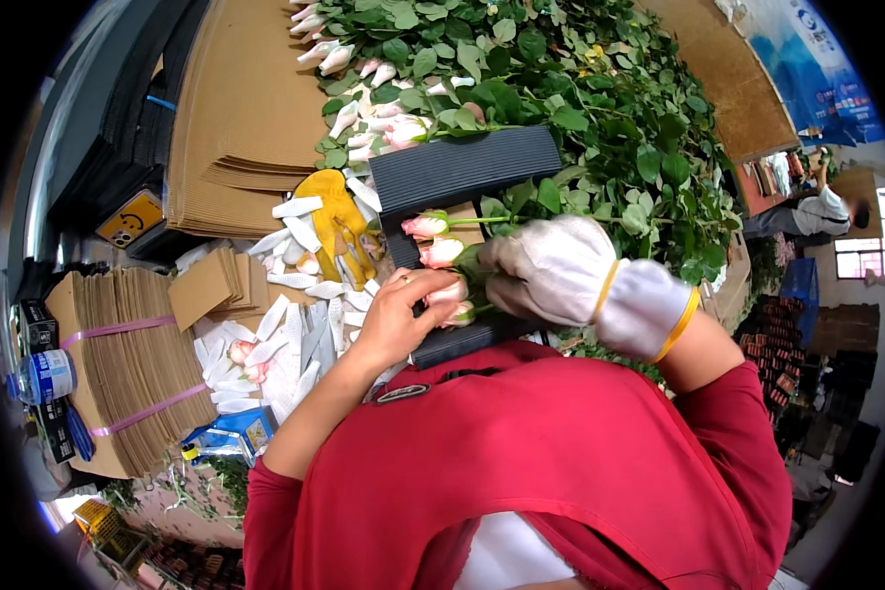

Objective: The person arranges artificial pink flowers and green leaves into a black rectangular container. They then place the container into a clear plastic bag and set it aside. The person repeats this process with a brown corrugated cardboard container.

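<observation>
Pink-and-cream roses (441,252) lie in a row across a black corrugated cardboard wrapper (467,167) with a brown inner side. My bare left hand (400,313) has its thumb and index finger closed about a rose bloom (449,291) near the wrapper's front part. My right hand (551,273), in a white glove with yellow bands, is curled over the rose stems just right of the blooms; its fingers are somewhat blurred. One green stem (497,219) runs to the right beyond the wrapper. Another pink rose (403,131) lies behind the wrapper's far flap.
A large heap of leafy rose stems (600,108) covers the far right. White sleeves (275,339) and a yellow glove (334,221) lie left of the wrapper. Cardboard stacks (133,364) and a phone (133,218) stand at left. Another person (821,211) is at far right.
</observation>
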Demonstrator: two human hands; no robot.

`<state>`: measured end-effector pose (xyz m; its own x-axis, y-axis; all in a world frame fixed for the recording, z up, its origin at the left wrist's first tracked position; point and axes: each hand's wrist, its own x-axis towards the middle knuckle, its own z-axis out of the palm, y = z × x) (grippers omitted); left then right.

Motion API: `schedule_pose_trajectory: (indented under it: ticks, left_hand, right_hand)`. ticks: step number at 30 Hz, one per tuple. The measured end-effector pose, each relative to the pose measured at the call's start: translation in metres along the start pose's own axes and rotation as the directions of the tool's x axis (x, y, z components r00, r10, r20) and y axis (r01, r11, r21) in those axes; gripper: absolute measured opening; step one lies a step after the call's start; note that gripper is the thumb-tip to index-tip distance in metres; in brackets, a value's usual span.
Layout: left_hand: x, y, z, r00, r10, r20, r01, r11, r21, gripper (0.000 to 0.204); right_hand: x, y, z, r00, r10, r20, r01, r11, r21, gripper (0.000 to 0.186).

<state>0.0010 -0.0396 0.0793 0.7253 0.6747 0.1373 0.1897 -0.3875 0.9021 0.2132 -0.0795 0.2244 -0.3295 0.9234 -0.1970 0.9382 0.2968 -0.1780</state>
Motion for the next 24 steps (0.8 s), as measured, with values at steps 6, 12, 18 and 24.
schedule_pose_trajectory:
  ticks: [6, 12, 18, 24]
  left_hand:
    - [-0.002, 0.009, -0.009, 0.976, 0.209, 0.054, -0.213, 0.887, 0.409, 0.051]
    - [0.006, -0.009, -0.006, 0.954, 0.298, 0.036, -0.294, 0.906, 0.305, 0.056]
    - [0.005, -0.008, -0.008, 0.964, 0.251, 0.088, -0.266, 0.927, 0.266, 0.053]
    - [-0.012, 0.006, -0.025, 0.92, -0.308, -0.242, 0.243, 0.934, -0.262, 0.027]
  right_hand:
    - [0.019, 0.012, 0.054, 0.997, 0.034, -0.064, -0.043, 0.989, -0.142, 0.016]
    - [0.019, 0.025, 0.062, 0.988, 0.005, -0.154, 0.024, 0.982, 0.186, 0.017]
    - [0.017, 0.029, 0.063, 0.974, -0.151, -0.172, 0.164, 0.984, 0.064, 0.016]
    - [0.01, 0.021, 0.051, 0.996, -0.058, -0.063, 0.059, 0.998, 0.025, 0.022]
